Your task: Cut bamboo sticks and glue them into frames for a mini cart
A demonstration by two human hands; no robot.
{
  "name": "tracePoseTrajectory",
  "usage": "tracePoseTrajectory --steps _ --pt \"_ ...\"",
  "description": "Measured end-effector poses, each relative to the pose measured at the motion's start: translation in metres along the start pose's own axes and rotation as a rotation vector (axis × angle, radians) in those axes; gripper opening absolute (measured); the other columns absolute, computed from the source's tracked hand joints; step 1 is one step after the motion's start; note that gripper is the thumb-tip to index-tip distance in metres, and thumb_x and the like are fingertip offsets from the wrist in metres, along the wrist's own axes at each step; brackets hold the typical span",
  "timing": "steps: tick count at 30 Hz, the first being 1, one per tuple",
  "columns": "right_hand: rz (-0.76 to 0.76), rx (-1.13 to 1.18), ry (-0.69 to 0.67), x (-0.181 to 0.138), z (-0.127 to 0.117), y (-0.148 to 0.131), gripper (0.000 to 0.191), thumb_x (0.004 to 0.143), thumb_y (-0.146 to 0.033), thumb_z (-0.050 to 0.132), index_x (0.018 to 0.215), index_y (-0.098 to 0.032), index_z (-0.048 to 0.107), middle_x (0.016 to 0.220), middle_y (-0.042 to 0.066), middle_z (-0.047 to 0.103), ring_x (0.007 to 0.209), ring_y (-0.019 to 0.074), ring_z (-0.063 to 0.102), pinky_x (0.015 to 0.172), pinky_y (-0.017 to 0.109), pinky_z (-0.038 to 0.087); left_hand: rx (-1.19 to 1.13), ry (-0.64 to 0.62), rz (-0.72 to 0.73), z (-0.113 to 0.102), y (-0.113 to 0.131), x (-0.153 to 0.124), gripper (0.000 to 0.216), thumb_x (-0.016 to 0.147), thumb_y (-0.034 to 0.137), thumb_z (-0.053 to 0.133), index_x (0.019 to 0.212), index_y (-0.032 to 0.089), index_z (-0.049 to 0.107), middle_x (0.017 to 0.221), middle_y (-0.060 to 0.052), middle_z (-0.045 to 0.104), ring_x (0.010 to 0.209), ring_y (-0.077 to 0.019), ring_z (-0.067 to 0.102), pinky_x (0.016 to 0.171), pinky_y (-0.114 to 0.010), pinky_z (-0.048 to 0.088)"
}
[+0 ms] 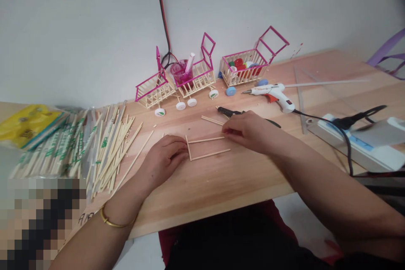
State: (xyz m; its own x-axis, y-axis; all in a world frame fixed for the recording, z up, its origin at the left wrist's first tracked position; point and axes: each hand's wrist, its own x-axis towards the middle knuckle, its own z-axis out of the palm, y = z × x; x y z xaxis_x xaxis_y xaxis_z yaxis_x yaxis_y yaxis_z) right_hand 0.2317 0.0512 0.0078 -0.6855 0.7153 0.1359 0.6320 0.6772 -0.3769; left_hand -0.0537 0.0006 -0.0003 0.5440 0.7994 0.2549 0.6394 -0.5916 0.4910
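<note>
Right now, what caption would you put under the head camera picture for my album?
Left hand and right hand touch wooden sticks laid on the table, near pink-trimmed stick carts.

1. Bottom-left corner, pixelated block (41, 219): no telling what's under there.
2. Print on the chopstick wrappers (57, 147): way too small to read.
3. Chopped off by the right edge: purple strips (390, 52) and power strip (376, 152).
4. Half hidden behind the right hand (248, 130): black tool (230, 112). Same deal with one stick (205, 139), end tucked under the fingers.
</note>
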Motion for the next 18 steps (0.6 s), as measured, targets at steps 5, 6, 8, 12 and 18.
tracePoseTrajectory --steps 5,6,8,12,18 --pt "-0.018 0.014 -0.036 0.001 0.005 -0.002 0.015 0.088 -0.023 0.054 0.091 -0.019 0.068 0.091 0.005 0.07 0.083 0.0191 0.063 0.075 0.032 0.037 0.009 0.017 0.012 0.0 0.001 0.001 0.012 0.088 0.021 0.057 0.095 0.017 0.066 0.102 -0.008 0.066 0.096 -0.0184 0.061 0.085 -0.035 0.053" --pt "-0.019 0.014 -0.038 0.001 0.007 -0.002 0.015 0.089 -0.024 0.053 0.091 -0.019 0.068 0.091 0.005 0.07 0.084 0.0192 0.063 0.076 0.033 0.037 0.008 0.021 0.017 0.0 0.001 0.001 0.012 0.088 0.021 0.057 0.094 0.017 0.066 0.101 -0.008 0.066 0.096 -0.0184 0.062 0.085 -0.035 0.053" --pt "-0.023 0.003 -0.033 0.001 0.009 -0.004 0.017 0.09 -0.024 0.052 0.09 -0.019 0.068 0.092 0.006 0.069 0.085 0.0193 0.063 0.078 0.034 0.036 0.003 0.029 0.025 0.001 0.001 0.001 0.012 0.088 0.02 0.057 0.094 0.017 0.066 0.101 -0.008 0.066 0.096 -0.0184 0.062 0.085 -0.035 0.053" --pt "-0.014 -0.028 -0.021 0.003 0.012 -0.007 0.019 0.092 -0.023 0.05 0.088 -0.019 0.069 0.09 0.005 0.069 0.086 0.0191 0.062 0.079 0.035 0.033 0.006 0.045 0.036 0.002 0.001 0.001 0.013 0.088 0.019 0.057 0.096 0.017 0.066 0.102 -0.009 0.067 0.095 -0.0182 0.062 0.085 -0.035 0.053" --pt "-0.016 -0.033 -0.012 0.004 0.013 -0.01 0.019 0.092 -0.022 0.05 0.088 -0.018 0.069 0.088 0.006 0.068 0.085 0.0188 0.062 0.08 0.035 0.032 0.012 0.034 0.048 0.002 -0.001 0.0 0.013 0.087 0.019 0.059 0.096 0.016 0.066 0.101 -0.009 0.067 0.095 -0.0184 0.062 0.085 -0.034 0.053"
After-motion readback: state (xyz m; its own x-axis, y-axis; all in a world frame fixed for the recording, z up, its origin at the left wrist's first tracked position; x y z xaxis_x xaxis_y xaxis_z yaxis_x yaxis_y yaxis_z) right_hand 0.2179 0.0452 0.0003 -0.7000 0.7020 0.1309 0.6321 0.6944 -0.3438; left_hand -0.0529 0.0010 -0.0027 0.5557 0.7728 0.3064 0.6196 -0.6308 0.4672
